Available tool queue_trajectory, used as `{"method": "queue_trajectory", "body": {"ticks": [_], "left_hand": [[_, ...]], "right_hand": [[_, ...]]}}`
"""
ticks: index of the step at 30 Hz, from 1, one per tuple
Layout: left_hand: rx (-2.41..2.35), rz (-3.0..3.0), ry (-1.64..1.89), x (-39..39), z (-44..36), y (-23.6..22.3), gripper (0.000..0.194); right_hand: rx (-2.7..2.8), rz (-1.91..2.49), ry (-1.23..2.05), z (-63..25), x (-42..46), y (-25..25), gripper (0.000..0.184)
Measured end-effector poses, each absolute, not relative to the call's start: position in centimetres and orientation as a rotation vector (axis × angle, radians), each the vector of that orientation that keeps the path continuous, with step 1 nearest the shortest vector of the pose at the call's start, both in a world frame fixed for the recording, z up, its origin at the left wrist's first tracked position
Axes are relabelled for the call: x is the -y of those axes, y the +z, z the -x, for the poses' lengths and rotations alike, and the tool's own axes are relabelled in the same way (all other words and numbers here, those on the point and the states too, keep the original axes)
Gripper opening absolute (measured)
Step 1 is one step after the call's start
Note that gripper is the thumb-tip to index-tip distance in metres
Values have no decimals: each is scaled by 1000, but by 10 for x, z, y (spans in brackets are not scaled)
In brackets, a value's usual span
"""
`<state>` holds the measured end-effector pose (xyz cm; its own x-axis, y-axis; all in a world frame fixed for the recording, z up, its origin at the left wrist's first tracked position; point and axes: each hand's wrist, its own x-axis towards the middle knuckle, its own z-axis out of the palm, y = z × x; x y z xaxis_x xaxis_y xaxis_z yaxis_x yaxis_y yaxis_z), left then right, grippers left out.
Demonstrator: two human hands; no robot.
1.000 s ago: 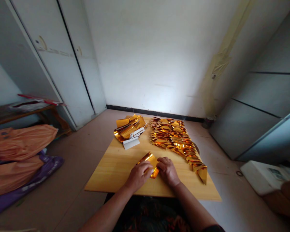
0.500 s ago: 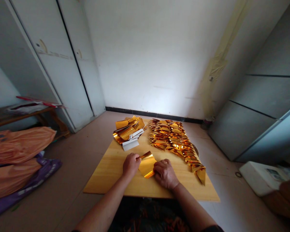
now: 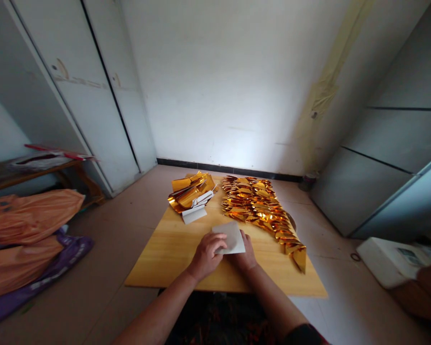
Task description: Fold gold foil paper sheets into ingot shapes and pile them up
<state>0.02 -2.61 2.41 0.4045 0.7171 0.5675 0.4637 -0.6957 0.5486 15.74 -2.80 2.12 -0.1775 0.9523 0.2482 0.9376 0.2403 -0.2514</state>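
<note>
My left hand (image 3: 206, 254) grasps the left edge of a whitish, squarish paper sheet (image 3: 234, 236), right hand (image 3: 247, 256) partly beneath its right side, grip hidden

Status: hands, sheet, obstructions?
Left hand holding sheet; right hand partly hidden behind it. Pale side showing. Folded gold pieces rightward, nothing visibly blocking.

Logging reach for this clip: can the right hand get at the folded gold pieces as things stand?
Probably yes: nothing visible stands between the right hand and the folded gold pieces, though the pale sheet partly hides that hand.
</note>
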Motion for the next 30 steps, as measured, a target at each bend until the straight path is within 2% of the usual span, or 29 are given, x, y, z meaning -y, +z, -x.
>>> {"method": "queue_trajectory", "body": {"ticks": [3,8,11,15,17,19,22,24,30], "left_hand": [[-1051,-2401,989,29,11,7,35],[-996,-2523,788,35,16,-1,39],[-1021,-2503,795,36,12,2,33],[-1116,-2390,777,31,8,11,16],[-1191,-2335,733,27,6,15,16],[-1272,-2281,689,21,4,19,19],[-1372,-2160,688,11,-3,20,19],[-1447,-2074,735,4,-9,19,22],[-1654,-1957,850,-5,-21,12,59]], "right_hand": [[2231,1761,2,-175,39,23,28],[2215,1803,-41,-201,54,18,27],[2232,1628,8,-209,62,13,36],[2339,1269,215,-210,72,10,53],[2316,1225,307,-208,73,9,57],[2235,1285,352,-203,69,9,50],[2047,1453,390,-194,53,10,29],[1905,1610,379,-188,41,13,26],[1825,1967,251,-173,15,21,18]]}}
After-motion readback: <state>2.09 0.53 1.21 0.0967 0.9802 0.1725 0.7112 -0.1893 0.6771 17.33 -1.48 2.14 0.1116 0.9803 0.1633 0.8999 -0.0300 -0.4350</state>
